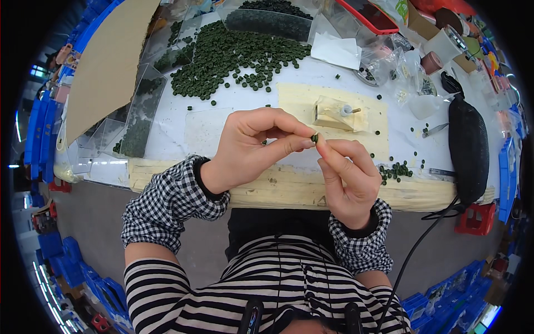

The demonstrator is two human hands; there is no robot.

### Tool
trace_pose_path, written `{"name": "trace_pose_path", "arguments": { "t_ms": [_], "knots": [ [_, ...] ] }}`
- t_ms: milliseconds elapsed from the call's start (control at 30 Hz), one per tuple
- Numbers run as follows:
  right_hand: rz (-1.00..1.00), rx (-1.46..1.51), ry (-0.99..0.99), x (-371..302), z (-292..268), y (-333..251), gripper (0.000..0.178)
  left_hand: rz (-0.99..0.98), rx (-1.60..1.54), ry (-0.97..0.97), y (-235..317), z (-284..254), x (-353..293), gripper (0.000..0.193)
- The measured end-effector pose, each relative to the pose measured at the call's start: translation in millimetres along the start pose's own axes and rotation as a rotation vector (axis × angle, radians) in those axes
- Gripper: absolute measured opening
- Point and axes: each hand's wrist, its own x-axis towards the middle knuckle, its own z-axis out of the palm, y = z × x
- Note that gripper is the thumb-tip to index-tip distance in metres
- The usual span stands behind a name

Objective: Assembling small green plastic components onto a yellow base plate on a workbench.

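My left hand (247, 146) and my right hand (351, 179) meet above the near edge of the table. Thumb and forefinger of each are pinched on one small dark green round piece (315, 138), partly covered by the fingertips. Just beyond my right hand, a cream-coloured block (328, 114) with a metal pin sticking out of its side is set on a sheet of yellowish tape (289, 100). A big heap of the same green pieces (222, 58) spreads over the far left of the white table. A smaller cluster (396, 171) lies right of my right hand.
Brown cardboard (108, 61) leans at the left over clear plastic trays (146, 111). White paper (336, 50) and a red-framed phone (371, 15) lie at the back. A black pouch (468, 147) with a cable occupies the right edge. A wrapped pale strip (267, 186) lines the table's front.
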Motion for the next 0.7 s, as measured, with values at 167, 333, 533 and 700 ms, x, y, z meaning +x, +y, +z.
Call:
{"name": "trace_pose_path", "arguments": {
  "t_ms": [167,333,533,700],
  "knots": [
    [0.032,0.029,-0.004,-0.4,-0.6,-1.5,0.037,0.107,0.127,-0.051,0.5,-4.7,2.4,0.016],
    [0.024,0.010,0.007,1.8,-1.2,-3.1,0.037,0.101,0.160,-0.049,1.7,-3.5,2.8,0.018],
    [0.012,-0.009,0.012,2.2,-0.4,-2.8,0.038,0.061,0.090,-0.010,2.4,-0.9,3.1,0.017],
    [0.010,-0.024,0.011,2.0,0.9,-3.3,0.038,0.000,0.079,0.021,2.8,-1.1,1.1,0.016]
  ]
}}
